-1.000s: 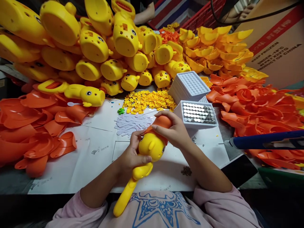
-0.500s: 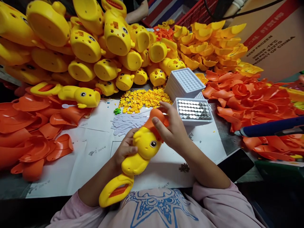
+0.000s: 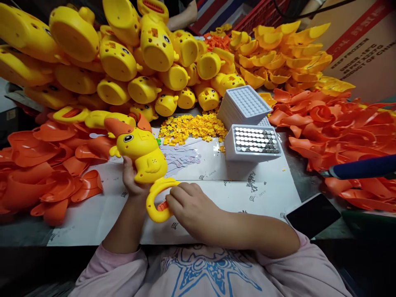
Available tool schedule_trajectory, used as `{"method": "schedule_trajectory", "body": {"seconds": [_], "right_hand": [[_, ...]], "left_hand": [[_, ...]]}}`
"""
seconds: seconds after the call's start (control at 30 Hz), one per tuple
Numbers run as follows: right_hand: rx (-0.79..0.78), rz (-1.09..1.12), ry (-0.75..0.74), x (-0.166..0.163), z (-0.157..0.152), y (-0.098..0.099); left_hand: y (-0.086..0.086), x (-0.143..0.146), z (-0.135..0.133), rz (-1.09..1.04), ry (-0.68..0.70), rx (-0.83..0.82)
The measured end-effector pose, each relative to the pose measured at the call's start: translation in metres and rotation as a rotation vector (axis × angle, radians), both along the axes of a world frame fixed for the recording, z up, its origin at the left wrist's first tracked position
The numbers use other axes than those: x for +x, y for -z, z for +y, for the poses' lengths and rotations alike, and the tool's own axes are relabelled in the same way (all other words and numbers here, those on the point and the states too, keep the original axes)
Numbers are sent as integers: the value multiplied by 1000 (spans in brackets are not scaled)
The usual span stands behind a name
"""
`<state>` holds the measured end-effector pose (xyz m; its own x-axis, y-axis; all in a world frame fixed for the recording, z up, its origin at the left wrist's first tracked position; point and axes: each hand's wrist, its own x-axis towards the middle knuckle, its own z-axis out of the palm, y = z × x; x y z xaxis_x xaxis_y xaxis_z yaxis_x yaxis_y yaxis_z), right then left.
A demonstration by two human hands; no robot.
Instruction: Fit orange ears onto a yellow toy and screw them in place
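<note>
A yellow plastic duck toy (image 3: pixel 151 165) with an orange beak piece (image 3: pixel 119 125) is held over the left of the white sheet, its head up and to the left. My left hand (image 3: pixel 133 179) cups the toy's body from below, thumb upright beside it and the other fingers hidden behind. Lower down, my right hand (image 3: pixel 194 208) has its fingers wrapped round the ring-shaped handle (image 3: pixel 153 206), where an orange trigger (image 3: pixel 162 206) shows inside. Behind the toy lie flat pale strips (image 3: pixel 182 159) and a heap of small yellow parts (image 3: pixel 193 127).
Yellow duck bodies (image 3: pixel 113 90) are piled at the back left. Orange pieces lie heaped at left (image 3: pixel 52 169) and right (image 3: pixel 328 123). A white tray of silver discs (image 3: pixel 256 156) stands by stacked trays (image 3: pixel 244 105). A phone (image 3: pixel 314 214) and blue pen-like tool (image 3: pixel 365 166) are at right.
The toy has moved left and turned, so its beak end points up-left. My right hand has gone from the orange beak piece to the handle.
</note>
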<state>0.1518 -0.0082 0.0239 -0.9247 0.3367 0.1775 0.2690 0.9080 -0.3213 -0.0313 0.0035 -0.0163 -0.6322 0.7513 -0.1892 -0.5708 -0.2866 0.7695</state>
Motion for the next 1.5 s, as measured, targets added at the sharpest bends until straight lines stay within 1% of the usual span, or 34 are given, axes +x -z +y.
{"method": "schedule_trajectory", "body": {"seconds": [0.07,0.13,0.23,0.33,0.37,0.43,0.47,0.5,0.53,0.57,0.6,0.63,0.67,0.73,0.83,0.9,0.97,1.07,1.2,1.27,1.37,1.5], "right_hand": [[22,-14,-24,-2,3,5],[50,-27,-20,-4,4,11],[103,-23,5,-5,1,17],[123,38,-29,-2,6,16],[82,89,-75,1,12,14],[-97,243,-172,6,31,12],[-209,319,-181,7,43,12],[-295,357,-116,8,56,15],[-332,338,12,6,69,19],[-318,264,169,3,82,25],[-274,144,284,-2,94,31],[-239,59,329,-8,104,39],[-210,-8,333,-16,112,46],[-176,-81,260,-31,122,59],[-121,-165,145,-47,126,66],[-82,-212,91,-52,125,63],[-46,-245,49,-54,124,58],[-12,-270,-5,-53,125,52],[-17,-261,-14,-50,126,50],[-47,-242,10,-45,125,49],[-134,-201,72,-32,123,44],[-301,-90,184,2,114,32]], "left_hand": [[-3,1,5,42,-60,69],[-3,0,11,71,-91,105],[2,-4,19,88,-46,66],[4,-8,21,74,-10,5],[3,-10,20,71,-16,-4],[2,-13,19,95,-71,-5],[2,-15,18,122,-111,-3],[2,-17,18,150,-150,-3],[3,-19,17,175,-182,-5],[5,-21,17,193,-207,-8],[6,-24,17,203,-221,-12],[8,-26,17,206,-222,-13],[9,-29,16,205,-217,-13],[10,-32,15,204,-214,-13],[4,-33,13,158,-157,-23],[-4,-31,13,73,-129,-54],[-13,-28,13,-26,-139,-105],[-22,-26,14,-101,-137,-134],[-28,-33,10,-112,-9,-72],[-28,-37,7,-102,31,-60],[-26,-41,4,-57,14,-72],[-17,-44,5,-32,34,-42]]}}
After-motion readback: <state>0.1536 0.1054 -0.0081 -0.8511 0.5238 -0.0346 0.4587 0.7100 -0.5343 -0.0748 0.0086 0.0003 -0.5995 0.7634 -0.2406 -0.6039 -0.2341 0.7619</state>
